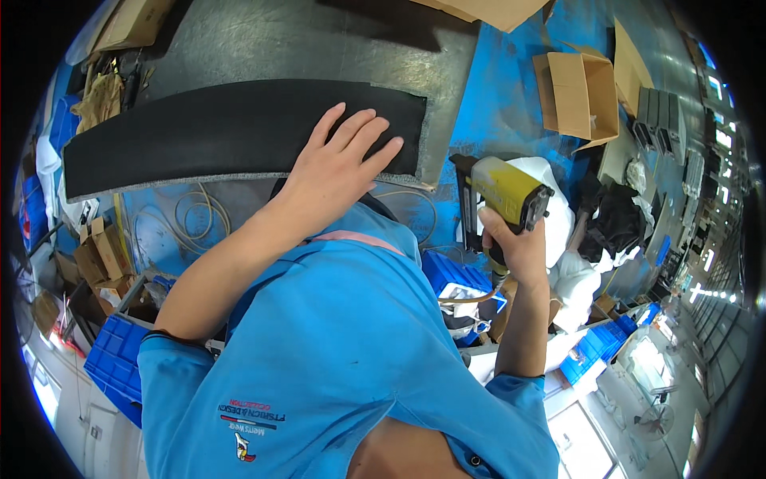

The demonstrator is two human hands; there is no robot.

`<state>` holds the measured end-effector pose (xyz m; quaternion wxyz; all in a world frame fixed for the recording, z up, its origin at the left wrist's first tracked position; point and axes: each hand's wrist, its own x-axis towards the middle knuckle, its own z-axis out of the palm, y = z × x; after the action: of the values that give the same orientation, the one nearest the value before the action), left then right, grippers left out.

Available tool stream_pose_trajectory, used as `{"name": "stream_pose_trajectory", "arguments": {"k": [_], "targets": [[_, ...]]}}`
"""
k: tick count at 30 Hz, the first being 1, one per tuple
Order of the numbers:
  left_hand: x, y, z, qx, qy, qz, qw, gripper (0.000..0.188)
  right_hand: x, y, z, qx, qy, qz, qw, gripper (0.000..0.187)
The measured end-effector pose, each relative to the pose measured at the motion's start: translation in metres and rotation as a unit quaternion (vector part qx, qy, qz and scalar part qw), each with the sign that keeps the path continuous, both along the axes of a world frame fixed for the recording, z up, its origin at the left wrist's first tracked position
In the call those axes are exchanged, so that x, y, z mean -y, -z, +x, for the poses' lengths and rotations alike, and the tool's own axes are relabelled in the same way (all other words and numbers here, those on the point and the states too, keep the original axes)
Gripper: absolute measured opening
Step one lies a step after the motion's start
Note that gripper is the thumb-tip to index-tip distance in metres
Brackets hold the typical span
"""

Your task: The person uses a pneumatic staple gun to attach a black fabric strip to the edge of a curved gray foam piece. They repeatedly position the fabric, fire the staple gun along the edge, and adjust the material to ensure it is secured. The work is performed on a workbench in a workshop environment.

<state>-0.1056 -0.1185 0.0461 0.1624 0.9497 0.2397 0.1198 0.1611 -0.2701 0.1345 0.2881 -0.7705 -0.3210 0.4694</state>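
A long black fabric-faced panel (215, 128) with grey fuzzy edges lies across the work surface in front of me. My left hand (339, 164) rests flat near its right end, fingers spread and pointing away from me. To the right of the panel, my right hand (517, 243) is wrapped round the handle of a yellow and black air stapler (504, 188), held up clear of the panel. An air hose (471, 299) trails below that hand. The tool's far end points away from me, and its handle is partly hidden by my fingers.
An open cardboard box (586, 96) stands at the far right on the blue floor. White bags (574, 287) and a black bundle (618, 219) lie to my right. A coiled hose (199, 215) and a blue crate (116, 359) are at my left.
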Motion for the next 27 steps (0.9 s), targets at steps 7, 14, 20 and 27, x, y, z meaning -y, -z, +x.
{"name": "stream_pose_trajectory", "arguments": {"k": [7, 14, 20, 27], "targets": [[-0.011, -0.003, 0.008, 0.007, 0.022, 0.018, 1.000, 0.064, 0.023, 0.008, 0.001, -0.151, 0.064, 0.077, 0.983, 0.045], [0.042, 0.000, 0.070, 0.103, 0.019, -0.786, 0.610, 0.060, -0.003, 0.063, 0.014, -0.489, 0.210, 0.198, 0.823, 0.081], [0.052, -0.022, 0.111, 0.108, 0.016, -0.873, 0.476, 0.070, -0.036, 0.119, 0.013, -0.605, 0.262, 0.311, 0.684, 0.081], [0.059, -0.005, 0.087, 0.120, 0.098, -0.768, 0.621, 0.082, -0.048, 0.154, 0.009, -0.723, 0.266, 0.363, 0.524, 0.078]]}}
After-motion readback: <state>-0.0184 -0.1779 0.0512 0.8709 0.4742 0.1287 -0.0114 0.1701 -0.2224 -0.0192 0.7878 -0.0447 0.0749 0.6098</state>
